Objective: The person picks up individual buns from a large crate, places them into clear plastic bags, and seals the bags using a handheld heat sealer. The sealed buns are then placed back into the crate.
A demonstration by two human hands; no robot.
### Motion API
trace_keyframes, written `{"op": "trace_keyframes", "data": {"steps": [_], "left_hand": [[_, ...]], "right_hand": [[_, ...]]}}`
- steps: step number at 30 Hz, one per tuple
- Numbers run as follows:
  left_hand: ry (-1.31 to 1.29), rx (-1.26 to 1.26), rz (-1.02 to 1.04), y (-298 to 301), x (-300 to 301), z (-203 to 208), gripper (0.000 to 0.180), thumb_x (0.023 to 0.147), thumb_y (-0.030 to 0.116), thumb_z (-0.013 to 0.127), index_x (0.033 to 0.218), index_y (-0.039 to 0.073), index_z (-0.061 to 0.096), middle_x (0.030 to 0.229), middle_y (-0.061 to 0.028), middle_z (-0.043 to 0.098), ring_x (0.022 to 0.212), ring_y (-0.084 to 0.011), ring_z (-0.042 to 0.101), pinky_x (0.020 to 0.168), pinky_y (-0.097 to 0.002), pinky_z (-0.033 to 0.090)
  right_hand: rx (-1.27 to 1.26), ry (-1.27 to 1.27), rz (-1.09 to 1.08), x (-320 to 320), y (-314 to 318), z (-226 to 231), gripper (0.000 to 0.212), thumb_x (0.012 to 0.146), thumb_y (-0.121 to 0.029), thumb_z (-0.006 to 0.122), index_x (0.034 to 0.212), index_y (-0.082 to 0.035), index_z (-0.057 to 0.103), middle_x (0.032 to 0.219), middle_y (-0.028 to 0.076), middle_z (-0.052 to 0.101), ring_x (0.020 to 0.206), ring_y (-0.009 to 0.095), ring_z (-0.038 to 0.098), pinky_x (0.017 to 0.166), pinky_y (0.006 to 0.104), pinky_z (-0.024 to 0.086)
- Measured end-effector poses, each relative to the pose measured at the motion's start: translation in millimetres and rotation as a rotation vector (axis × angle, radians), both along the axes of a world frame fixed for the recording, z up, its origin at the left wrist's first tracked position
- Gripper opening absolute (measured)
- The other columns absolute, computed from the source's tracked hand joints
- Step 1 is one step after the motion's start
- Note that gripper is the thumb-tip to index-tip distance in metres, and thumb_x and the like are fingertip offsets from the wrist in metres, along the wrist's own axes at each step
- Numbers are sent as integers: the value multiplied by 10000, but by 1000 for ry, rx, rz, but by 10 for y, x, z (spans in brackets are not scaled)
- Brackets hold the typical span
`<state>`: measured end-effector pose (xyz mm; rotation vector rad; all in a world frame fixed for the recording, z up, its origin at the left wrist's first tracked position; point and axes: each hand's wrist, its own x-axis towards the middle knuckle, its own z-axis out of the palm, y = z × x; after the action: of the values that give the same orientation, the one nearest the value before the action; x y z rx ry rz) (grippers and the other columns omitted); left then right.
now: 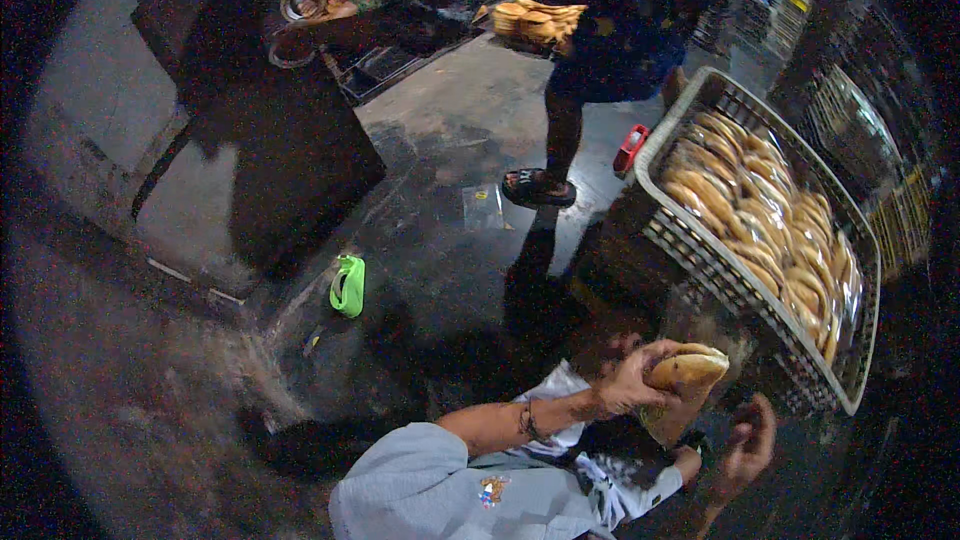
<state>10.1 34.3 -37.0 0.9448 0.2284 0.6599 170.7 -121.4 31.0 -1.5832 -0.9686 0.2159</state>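
In my left hand point(638, 380) is a piece of flat, light brown bread point(692, 368), tilted upward, with my fingers closed round its near end. A second browned part hangs just below it; whether it is a separate piece I cannot tell. My right hand point(748, 445) is raised to the right of the bread, apart from it, fingers loosely spread and holding nothing. Beyond both hands, on the right, stands a grey plastic crate point(698, 248) with lattice walls. Inside it lie rows of similar breads point(755, 205) in shiny clear wrapping.
A red tape dispenser point(632, 148) sits beside the crate's far left corner. A bright green band-like object point(348, 287) lies on the dark floor to the left. Ahead stands another person's sandalled foot point(540, 188), near a heap of breads point(538, 20). A dark box-like block point(260, 170) occupies the left.
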Motion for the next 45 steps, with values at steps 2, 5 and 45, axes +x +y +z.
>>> {"op": "trace_keyframes", "data": {"steps": [2, 5, 45], "left_hand": [[-76, -2, 39, 2, 76, 79, 768, 688, 58, 876, 1360, 57, 503, 1340, -54, 540, 1296, -171, 463, 1126, -341, 356], [-28, -2, 14, -111, 332, -43, 791, 675, 121, 902, 1353, 62, 500, 1318, -48, 536, 1279, -185, 472, 1118, -352, 368], [-87, 318, -513, -566, 914, 980, 860, 661, 108, 918, 1377, -18, 457, 1345, -119, 568, 1251, -218, 543, 1095, -361, 413]], "right_hand": [[-109, -150, -17, -51, -131, -393, 466, 963, -394, 657, 1174, 21, 630, 1067, 90, 636, 945, 182, 596, 856, 313, 490], [-258, -127, -148, -278, -256, -593, 323, 978, -291, 649, 1057, 21, 633, 987, 64, 631, 927, 158, 580, 836, 299, 489], [470, 345, -179, 244, -467, 417, 313, 1017, -305, 589, 809, -75, 548, 750, -43, 513, 710, 58, 446, 631, 223, 378]]}}
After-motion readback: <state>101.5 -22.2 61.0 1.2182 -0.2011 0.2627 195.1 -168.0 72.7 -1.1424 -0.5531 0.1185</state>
